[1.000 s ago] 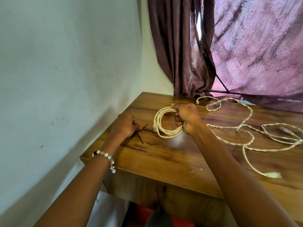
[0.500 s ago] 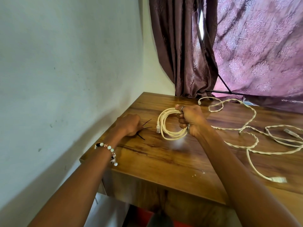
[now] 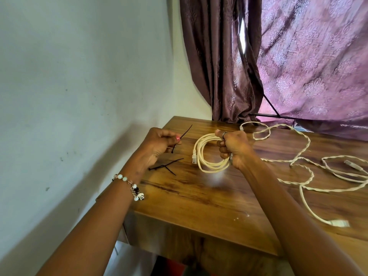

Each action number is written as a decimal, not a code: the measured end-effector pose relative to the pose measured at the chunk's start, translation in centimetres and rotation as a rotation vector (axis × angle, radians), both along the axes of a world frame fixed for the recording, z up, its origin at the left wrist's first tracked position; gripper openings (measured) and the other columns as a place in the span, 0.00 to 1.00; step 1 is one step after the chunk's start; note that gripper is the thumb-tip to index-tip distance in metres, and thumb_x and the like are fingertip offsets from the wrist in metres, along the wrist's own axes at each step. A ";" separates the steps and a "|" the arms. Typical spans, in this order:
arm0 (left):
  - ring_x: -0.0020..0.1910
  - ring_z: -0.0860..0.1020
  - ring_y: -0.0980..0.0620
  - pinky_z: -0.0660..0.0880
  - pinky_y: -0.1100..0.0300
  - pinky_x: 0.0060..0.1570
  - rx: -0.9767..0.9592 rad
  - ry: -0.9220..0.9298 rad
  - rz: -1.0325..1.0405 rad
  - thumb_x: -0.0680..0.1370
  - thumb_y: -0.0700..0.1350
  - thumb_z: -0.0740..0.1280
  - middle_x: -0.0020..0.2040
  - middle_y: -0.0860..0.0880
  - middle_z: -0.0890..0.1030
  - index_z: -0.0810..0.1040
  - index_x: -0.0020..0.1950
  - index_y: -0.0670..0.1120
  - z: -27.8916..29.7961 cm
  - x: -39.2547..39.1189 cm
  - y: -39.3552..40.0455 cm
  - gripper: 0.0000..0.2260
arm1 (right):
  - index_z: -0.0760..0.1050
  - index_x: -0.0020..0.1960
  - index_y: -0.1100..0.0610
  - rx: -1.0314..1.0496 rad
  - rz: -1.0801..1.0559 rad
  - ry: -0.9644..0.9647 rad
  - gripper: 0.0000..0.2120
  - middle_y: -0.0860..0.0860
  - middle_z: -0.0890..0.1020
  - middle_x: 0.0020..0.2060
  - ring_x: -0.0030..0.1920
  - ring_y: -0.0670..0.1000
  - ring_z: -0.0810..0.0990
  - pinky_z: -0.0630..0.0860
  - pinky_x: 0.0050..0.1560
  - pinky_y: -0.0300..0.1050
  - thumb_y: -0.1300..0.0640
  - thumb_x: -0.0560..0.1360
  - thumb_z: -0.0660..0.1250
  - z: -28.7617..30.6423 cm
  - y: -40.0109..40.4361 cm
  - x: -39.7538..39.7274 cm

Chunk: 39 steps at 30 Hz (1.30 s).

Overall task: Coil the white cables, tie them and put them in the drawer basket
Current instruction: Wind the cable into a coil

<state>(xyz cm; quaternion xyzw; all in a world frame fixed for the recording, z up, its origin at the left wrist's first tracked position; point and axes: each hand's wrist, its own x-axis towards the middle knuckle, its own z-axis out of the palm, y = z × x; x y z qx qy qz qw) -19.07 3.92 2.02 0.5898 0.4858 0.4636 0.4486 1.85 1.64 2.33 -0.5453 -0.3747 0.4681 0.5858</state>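
Now the left hand has lifted a black tie off the table, pinching it left of the coil, which the right hand grips; tying comes next.

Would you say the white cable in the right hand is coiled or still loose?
Coiled: the white cable hangs in several stacked loops gripped by the right hand, its plug dangling free. No tie is around it.

No text, label, brand, number or sign can be read anywhere: not on the white cables, the desk, the wall or the curtains.
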 end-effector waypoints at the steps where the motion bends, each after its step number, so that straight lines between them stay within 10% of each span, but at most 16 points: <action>1: 0.40 0.82 0.55 0.76 0.62 0.36 -0.014 -0.054 -0.028 0.73 0.36 0.72 0.39 0.47 0.85 0.83 0.47 0.42 0.3 0.4 -0.2 0.05 | 0.69 0.34 0.57 0.008 0.001 0.005 0.14 0.50 0.65 0.24 0.18 0.45 0.59 0.57 0.21 0.34 0.58 0.77 0.66 0.1 0.0 0.3; 11: 0.34 0.83 0.52 0.81 0.60 0.36 -0.089 -0.272 -0.215 0.71 0.31 0.71 0.38 0.44 0.85 0.81 0.50 0.38 2.1 7.6 -0.9 0.09 | 0.64 0.29 0.53 0.088 0.010 -0.077 0.20 0.48 0.64 0.22 0.19 0.45 0.58 0.55 0.22 0.35 0.57 0.77 0.66 1.2 -0.5 6.4; 19: 0.30 0.81 0.51 0.81 0.59 0.32 -0.109 -0.254 -0.166 0.73 0.34 0.71 0.36 0.42 0.83 0.81 0.41 0.39 1.9 14.2 2.0 0.01 | 0.71 0.50 0.57 0.106 -0.006 -0.211 0.05 0.50 0.61 0.24 0.19 0.44 0.56 0.54 0.22 0.34 0.57 0.78 0.65 0.5 2.0 11.1; 39: 0.33 0.82 0.51 0.82 0.55 0.37 -0.126 -0.465 -0.281 0.74 0.37 0.70 0.37 0.43 0.84 0.81 0.46 0.38 0.0 15.7 4.0 0.03 | 0.66 0.32 0.58 0.119 0.044 -0.293 0.17 0.51 0.62 0.23 0.21 0.46 0.57 0.53 0.25 0.41 0.57 0.79 0.64 0.4 1.0 12.2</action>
